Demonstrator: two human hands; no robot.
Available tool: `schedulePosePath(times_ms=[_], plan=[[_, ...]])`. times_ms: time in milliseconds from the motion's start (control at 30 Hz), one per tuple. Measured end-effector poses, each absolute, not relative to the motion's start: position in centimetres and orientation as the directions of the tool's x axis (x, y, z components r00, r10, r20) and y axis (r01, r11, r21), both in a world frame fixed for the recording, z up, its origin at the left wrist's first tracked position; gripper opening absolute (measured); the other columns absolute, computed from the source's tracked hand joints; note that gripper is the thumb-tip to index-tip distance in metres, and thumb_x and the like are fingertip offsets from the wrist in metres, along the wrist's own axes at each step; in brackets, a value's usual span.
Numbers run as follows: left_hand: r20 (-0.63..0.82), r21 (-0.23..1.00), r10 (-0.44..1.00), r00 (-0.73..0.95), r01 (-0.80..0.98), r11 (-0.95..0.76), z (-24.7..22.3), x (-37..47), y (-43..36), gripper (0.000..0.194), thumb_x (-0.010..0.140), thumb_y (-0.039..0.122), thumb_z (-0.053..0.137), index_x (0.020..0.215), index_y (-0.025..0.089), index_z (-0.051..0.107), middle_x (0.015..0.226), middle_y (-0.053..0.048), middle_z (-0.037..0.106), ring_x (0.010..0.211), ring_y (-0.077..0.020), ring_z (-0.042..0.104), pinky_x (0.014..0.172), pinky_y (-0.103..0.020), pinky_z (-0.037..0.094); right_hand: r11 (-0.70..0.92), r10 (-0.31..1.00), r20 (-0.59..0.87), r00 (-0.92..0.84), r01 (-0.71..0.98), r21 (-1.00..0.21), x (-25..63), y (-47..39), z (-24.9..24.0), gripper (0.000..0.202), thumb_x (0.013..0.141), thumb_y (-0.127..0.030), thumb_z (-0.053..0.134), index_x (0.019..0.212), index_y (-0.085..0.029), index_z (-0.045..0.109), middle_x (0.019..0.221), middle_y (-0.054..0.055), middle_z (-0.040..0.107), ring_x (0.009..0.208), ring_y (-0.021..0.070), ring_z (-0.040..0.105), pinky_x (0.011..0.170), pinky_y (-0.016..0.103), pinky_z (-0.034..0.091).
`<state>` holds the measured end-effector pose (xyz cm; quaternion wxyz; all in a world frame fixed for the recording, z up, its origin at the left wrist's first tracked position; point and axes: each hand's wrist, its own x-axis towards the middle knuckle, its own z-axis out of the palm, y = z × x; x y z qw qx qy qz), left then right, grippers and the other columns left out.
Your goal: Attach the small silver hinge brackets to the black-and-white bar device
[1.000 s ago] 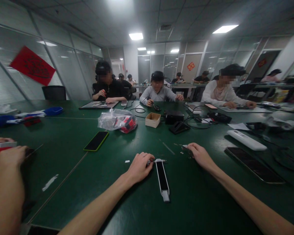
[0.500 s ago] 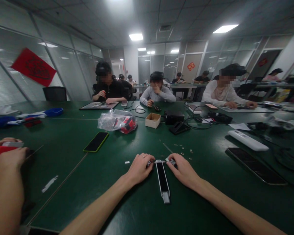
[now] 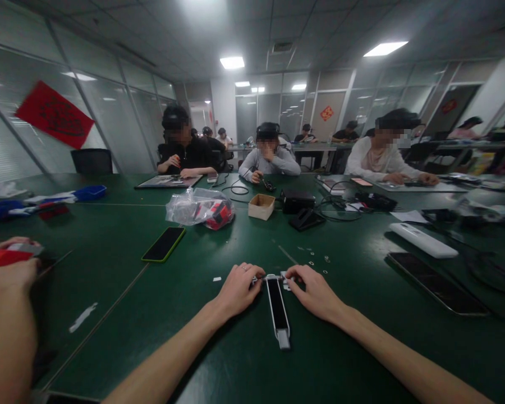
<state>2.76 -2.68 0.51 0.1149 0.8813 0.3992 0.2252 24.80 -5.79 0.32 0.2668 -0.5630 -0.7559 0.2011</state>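
A slim white-framed device with a black face [image 3: 278, 303] lies lengthwise on the green table [image 3: 185, 348], a light grey tab at its near end. Beside its far end on the left is my left hand [image 3: 239, 289], fingers curled and pinched round a small part too hidden to name. My right hand [image 3: 315, 293] is at the other side of that end, its thumb and fingertips closed on a small whitish-grey piece [image 3: 286, 280]. Small rings [image 3: 312, 263] are scattered beyond my right hand. A small white piece [image 3: 217, 279] lies left of my left hand.
A green-edged phone [image 3: 164, 244], plastic bag [image 3: 200, 209], small box [image 3: 261, 207] and black box [image 3: 298, 201] lie farther back. To the right are a white device [image 3: 423, 240] and dark phone [image 3: 437, 283]. Another person's hands hold a red object [image 3: 4, 257] at left.
My right hand's fingers have shifted slightly, showing more of the whitish-grey piece. The neighbouring person's hands and red object have moved a little. My left hand stays nearly the same.
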Motion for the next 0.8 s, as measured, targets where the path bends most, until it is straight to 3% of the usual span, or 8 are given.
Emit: schedulePosePath(times_ms=[267, 467, 633, 800], plan=[[0.317, 0.404, 0.752, 0.578, 0.635, -0.659, 0.4, 2.8, -2.6, 0.014, 0.085, 0.014, 0.053, 0.096, 0.02, 0.058, 0.096, -0.003, 0.064, 0.09, -0.0182, 0.056, 0.076, -0.031, 0.039, 0.349, 0.937, 0.15, -0.316, 0.808, -0.475, 25.1, -5.3, 0.0, 0.026, 0.09, -0.04, 0.041, 0.09, -0.022, 0.059, 0.069, 0.0, 0.056, 0.067, 0.0164, 0.051, 0.07, 0.034, 0.039], [0.325, 0.398, 0.75, 0.577, 0.636, -0.661, 0.4, 2.9, -2.6, 0.014, 0.085, 0.014, 0.052, 0.096, 0.02, 0.059, 0.095, -0.002, 0.064, 0.09, -0.0179, 0.056, 0.077, -0.031, 0.04, 0.388, 0.922, 0.168, -0.35, 0.811, -0.438, 25.3, -5.1, 0.5, 0.028, 0.09, -0.041, 0.04, 0.089, -0.023, 0.061, 0.068, 0.0, 0.057, 0.065, 0.016, 0.05, 0.067, 0.033, 0.037], [0.313, 0.399, 0.749, 0.585, 0.635, -0.662, 0.7, 2.9, -2.8, 0.015, 0.085, 0.015, 0.05, 0.097, 0.019, 0.058, 0.096, -0.004, 0.064, 0.089, -0.0183, 0.056, 0.077, -0.032, 0.041, 0.304, 0.933, 0.295, -0.208, 0.892, -0.333, 28.5, -3.1, 0.6, 0.031, 0.09, -0.038, 0.038, 0.09, -0.019, 0.062, 0.081, 0.005, 0.06, 0.075, 0.019, 0.052, 0.07, 0.034, 0.038], [0.31, 0.398, 0.746, 0.59, 0.632, -0.665, 0.8, 2.9, -2.9, 0.017, 0.085, 0.015, 0.05, 0.099, 0.019, 0.058, 0.097, -0.004, 0.063, 0.09, -0.0188, 0.056, 0.079, -0.033, 0.041, 0.146, 0.944, 0.327, -0.05, 0.95, -0.276, 33.3, -0.6, -1.1, 0.033, 0.086, -0.041, 0.044, 0.106, -0.021, 0.061, 0.099, 0.009, 0.06, 0.092, 0.0248, 0.052, 0.078, 0.038, 0.04]])
